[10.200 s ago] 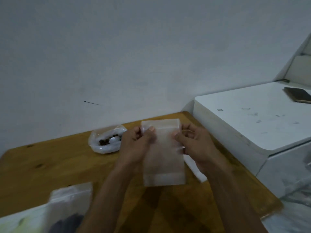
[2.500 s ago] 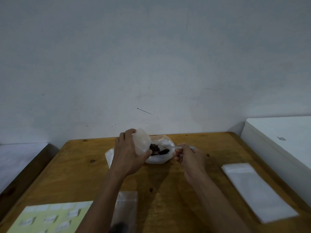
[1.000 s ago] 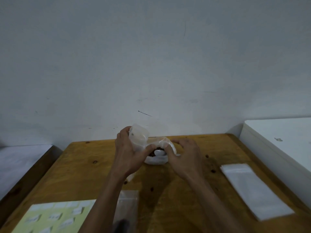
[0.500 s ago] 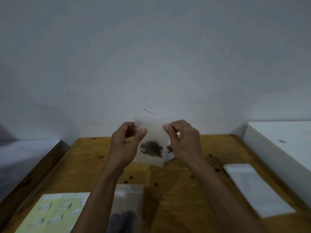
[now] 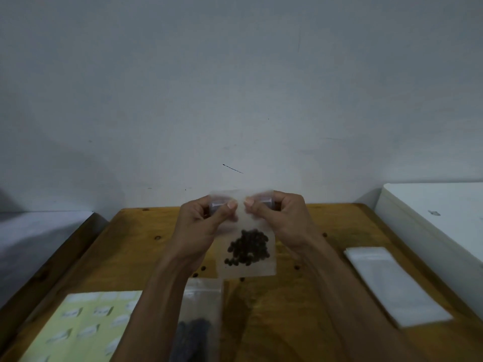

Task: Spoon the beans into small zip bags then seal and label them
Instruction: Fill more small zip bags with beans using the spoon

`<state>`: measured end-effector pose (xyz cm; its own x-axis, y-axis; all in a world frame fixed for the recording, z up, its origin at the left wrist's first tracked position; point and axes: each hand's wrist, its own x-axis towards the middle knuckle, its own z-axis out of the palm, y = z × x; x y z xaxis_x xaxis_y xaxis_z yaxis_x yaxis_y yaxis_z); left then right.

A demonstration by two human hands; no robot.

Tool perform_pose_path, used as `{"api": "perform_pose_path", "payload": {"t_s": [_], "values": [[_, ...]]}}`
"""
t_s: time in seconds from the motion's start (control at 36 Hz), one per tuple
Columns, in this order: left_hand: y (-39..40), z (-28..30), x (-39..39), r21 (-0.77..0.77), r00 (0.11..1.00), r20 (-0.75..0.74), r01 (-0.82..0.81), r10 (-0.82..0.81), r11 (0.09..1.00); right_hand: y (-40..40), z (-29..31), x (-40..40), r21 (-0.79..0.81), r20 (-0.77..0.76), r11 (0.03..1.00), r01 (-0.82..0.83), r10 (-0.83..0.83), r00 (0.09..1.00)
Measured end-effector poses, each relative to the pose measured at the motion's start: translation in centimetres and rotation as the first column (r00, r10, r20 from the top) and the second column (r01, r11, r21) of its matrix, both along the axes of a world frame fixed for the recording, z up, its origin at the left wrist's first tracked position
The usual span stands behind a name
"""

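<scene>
While both hands pinch its top strip between thumb and curled fingers, a small clear zip bag (image 5: 245,246) hangs upright above a wooden table (image 5: 308,304), its lower half loaded with a cluster of dark beans (image 5: 247,248) that sits directly beneath the grip. The left hand (image 5: 202,223) clamps the left part of the bag's mouth and the right hand (image 5: 281,218) the right part, the two thumbnails nearly meeting at the middle of the strip. Whether the zip is fully closed cannot be told from the head view. Below the grip and nearer the person, a second zip bag (image 5: 201,320) holding a dark heap of beans lies flat on the table, partly hidden by the left forearm. Further toward the person and to the left of the grip lies a pale yellow label sheet (image 5: 81,327) bearing rows of white stickers. To the right of the grip, well apart from the right hand, a stack of empty bags (image 5: 394,286) rests flat on the wood. A few loose dark specks dot the table just under the held bag; whether they are beans or knots in the wood cannot be told. Beyond the stack, a white cabinet (image 5: 433,215) stands against the table's right edge, and a pale wall (image 5: 235,87) rises behind the hands.
</scene>
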<state>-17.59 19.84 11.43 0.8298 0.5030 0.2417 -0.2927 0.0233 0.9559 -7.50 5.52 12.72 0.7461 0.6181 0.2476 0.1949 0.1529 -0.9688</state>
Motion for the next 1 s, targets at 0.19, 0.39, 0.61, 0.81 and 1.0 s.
{"api": "perform_pose_path", "payload": {"t_s": [0.19,0.39,0.61,0.81,1.0], "values": [[-0.9,-0.1,0.3,0.074,0.998,-0.004,-0.066,0.067,0.995,-0.2,0.2,-0.3,-0.067,0.039,0.998,-0.004,0.007,0.999],[-1.6,-0.1,0.5,0.114,0.991,-0.019,-0.132,0.135,0.985,-0.7,-0.2,-0.4,-0.081,0.059,0.996,0.031,-0.026,0.998],[-0.9,0.1,-0.7,0.05,0.993,-0.015,-0.112,0.113,0.992,-2.6,-0.3,0.1,-0.029,-0.078,0.999,0.024,-0.027,0.997],[-1.2,-0.2,-1.7,0.014,0.988,-0.129,-0.088,0.089,0.996,-3.3,-0.8,-0.8,-0.013,-0.161,0.999,0.039,-0.04,0.986],[-1.7,-2.1,-3.0,0.073,0.928,-0.367,-0.043,0.067,0.996,-4.7,-4.2,-2.1,-0.158,-0.186,0.982,0.102,-0.131,0.974]]}}
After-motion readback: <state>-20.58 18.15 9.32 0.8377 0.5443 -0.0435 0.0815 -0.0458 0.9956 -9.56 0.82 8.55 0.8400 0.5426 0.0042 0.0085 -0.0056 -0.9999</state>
